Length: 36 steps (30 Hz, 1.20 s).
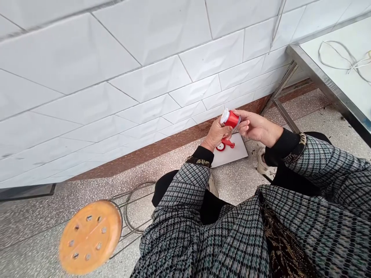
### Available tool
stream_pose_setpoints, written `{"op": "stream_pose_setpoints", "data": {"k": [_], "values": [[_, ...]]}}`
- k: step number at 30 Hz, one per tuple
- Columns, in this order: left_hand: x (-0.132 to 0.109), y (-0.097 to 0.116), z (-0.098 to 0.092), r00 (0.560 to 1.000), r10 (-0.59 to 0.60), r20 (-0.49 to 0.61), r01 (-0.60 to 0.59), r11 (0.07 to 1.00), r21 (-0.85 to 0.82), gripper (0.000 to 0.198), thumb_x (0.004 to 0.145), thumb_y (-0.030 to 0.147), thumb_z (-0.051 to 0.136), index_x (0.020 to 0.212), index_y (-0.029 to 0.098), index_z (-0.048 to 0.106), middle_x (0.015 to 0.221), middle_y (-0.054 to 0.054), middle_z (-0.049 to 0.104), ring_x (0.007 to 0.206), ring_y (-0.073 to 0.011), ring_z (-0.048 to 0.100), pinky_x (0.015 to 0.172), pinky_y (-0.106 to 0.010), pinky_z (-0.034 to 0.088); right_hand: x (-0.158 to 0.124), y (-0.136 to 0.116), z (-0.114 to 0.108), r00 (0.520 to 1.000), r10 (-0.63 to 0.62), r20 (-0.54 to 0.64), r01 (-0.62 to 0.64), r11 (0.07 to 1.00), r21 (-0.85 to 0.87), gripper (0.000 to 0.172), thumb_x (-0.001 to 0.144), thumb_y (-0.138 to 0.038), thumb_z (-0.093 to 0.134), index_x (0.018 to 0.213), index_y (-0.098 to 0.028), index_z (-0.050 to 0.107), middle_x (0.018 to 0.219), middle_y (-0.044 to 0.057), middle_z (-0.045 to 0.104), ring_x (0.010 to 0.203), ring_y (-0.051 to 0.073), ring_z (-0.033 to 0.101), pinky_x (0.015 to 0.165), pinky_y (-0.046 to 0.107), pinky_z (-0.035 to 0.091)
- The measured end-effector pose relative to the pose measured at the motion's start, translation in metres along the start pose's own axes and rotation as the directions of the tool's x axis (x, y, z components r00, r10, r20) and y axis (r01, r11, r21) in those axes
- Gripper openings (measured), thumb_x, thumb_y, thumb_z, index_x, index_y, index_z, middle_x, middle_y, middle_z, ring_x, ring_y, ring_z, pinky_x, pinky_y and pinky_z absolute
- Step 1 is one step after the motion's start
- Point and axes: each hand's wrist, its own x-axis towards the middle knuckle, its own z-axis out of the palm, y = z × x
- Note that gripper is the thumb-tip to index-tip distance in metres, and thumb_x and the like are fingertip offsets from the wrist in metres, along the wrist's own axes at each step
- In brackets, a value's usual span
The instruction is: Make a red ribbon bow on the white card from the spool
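Note:
A spool of red ribbon (232, 119) with white end discs is held up between both hands, tilted, over the floor. My left hand (218, 133) is closed around its lower left side. At the spool's other end, the fingers of my right hand (255, 125) are bent against it. Below the hands a white board (236, 151) lies on the floor, with red pieces (228, 143) on it, one ring-shaped. My left hand hides part of the board. What the red pieces are, I cannot make out.
A white tiled wall (162, 92) runs ahead. To the right stands a metal-framed table (327, 75) with a thin cable (337, 68) on it. An orange round stool (89, 235) with metal legs is at lower left. My shoes (263, 164) are beside the board.

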Motion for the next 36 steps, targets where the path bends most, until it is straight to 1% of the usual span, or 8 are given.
{"op": "stream_pose_setpoints", "data": {"k": [5,8,12,17,22,26,32,36], "values": [[-0.002,-0.001,0.006,0.998,0.042,-0.047,-0.044,0.998,-0.047,0.066,0.049,0.05,0.104,0.079,0.02,0.054,0.045,0.012,0.045,0.035,-0.0035,0.033,0.037,-0.02,0.029,0.002,0.002,-0.003,0.996,-0.02,0.083,0.025,0.998,-0.063,0.021,0.108,-0.022,0.063,0.089,-0.019,0.056,0.05,-0.012,0.035,0.034,0.002,0.032,0.032,0.009,0.033],[-0.001,-0.001,0.012,0.994,0.076,-0.074,-0.08,0.995,-0.053,0.066,0.053,0.058,0.101,0.069,0.02,0.049,0.041,0.012,0.041,0.034,-0.0038,0.032,0.036,-0.021,0.03,0.001,0.013,0.0,0.977,-0.19,0.098,0.203,0.969,-0.141,0.024,0.105,-0.025,0.07,0.085,-0.018,0.059,0.051,-0.011,0.042,0.036,0.003,0.036,0.035,0.01,0.036],[0.001,-0.003,0.02,0.986,0.096,-0.138,-0.105,0.992,-0.064,0.07,0.055,0.067,0.096,0.063,0.021,0.045,0.042,0.011,0.041,0.036,-0.0027,0.031,0.036,-0.02,0.029,0.001,0.027,0.006,0.888,-0.454,0.066,0.45,0.832,-0.326,0.033,0.107,-0.026,0.067,0.076,-0.017,0.061,0.053,-0.004,0.054,0.041,0.006,0.048,0.04,0.013,0.042],[0.001,-0.006,0.02,0.978,0.098,-0.183,-0.098,0.995,0.011,0.057,0.067,0.054,0.095,0.101,0.017,0.068,0.048,0.013,0.047,0.038,-0.0036,0.031,0.038,-0.021,0.032,0.004,0.014,0.008,0.81,-0.581,-0.076,0.531,0.782,-0.326,0.033,0.105,-0.014,0.065,0.073,-0.016,0.06,0.051,-0.006,0.049,0.038,0.003,0.036,0.036,0.013,0.031],[0.002,-0.016,0.012,0.953,0.166,-0.253,-0.132,0.98,0.148,0.063,0.077,0.037,0.089,0.133,0.017,0.068,0.071,0.007,0.069,0.04,-0.002,0.037,0.041,-0.023,0.037,0.005,0.007,0.008,0.84,-0.527,-0.128,0.488,0.838,-0.245,0.026,0.105,-0.009,0.06,0.079,-0.014,0.062,0.054,-0.007,0.05,0.038,0.002,0.034,0.036,0.012,0.03],[0.0,-0.018,0.015,0.936,0.151,-0.319,-0.123,0.987,0.106,0.068,0.081,0.035,0.085,0.143,0.02,0.063,0.069,0.009,0.066,0.041,-0.0023,0.035,0.045,-0.023,0.041,0.005,0.008,0.009,0.874,-0.468,-0.13,0.446,0.879,-0.166,0.024,0.107,-0.01,0.056,0.084,-0.014,0.061,0.055,-0.009,0.049,0.036,0.001,0.033,0.034,0.01,0.028],[0.001,-0.01,0.01,0.989,0.062,-0.133,-0.059,0.998,0.026,0.072,0.072,0.04,0.094,0.133,0.018,0.066,0.052,0.015,0.046,0.04,-0.0037,0.031,0.046,-0.023,0.042,0.001,0.006,0.008,0.948,-0.302,-0.102,0.296,0.952,-0.078,0.026,0.11,-0.012,0.051,0.086,-0.016,0.057,0.054,-0.009,0.047,0.033,-0.001,0.031,0.033,0.007,0.027],[0.002,-0.003,0.005,0.998,0.05,-0.045,-0.051,0.999,-0.02,0.087,0.064,0.041,0.099,0.14,0.023,0.061,0.053,0.015,0.046,0.04,-0.0031,0.032,0.043,-0.021,0.037,0.0,0.0,0.005,0.976,-0.193,-0.101,0.186,0.98,-0.077,0.025,0.111,-0.014,0.05,0.088,-0.016,0.057,0.053,-0.009,0.047,0.031,-0.001,0.031,0.032,0.007,0.027]]}}
